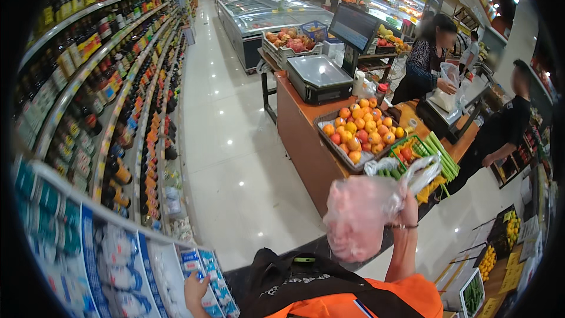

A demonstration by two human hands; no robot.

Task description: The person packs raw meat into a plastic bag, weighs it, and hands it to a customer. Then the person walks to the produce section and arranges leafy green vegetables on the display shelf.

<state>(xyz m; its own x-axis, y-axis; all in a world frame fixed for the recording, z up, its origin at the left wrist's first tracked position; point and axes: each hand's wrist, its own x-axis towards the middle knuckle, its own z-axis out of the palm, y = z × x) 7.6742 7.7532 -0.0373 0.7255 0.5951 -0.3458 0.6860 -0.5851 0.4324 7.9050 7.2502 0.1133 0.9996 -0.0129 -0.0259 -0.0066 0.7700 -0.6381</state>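
My right hand grips the gathered neck of a clear plastic bag, raised in front of me at the corner of the wooden counter. Pink contents fill the bag, perhaps raw meat; the plastic blurs them. A dark bracelet circles that wrist. Low on the left, my left hand is over a shelf bin of blue-and-white packets, thumb and fingers apart. Whether it touches them is hard to tell. Behind the bag are a green basket with tomatoes, some cucumbers and long green stalks.
On the wooden counter stand a weighing scale with a screen and a tray of round orange-red fruit. Bottle shelves line the left aisle. Two people stand beyond, one handling a plastic bag.
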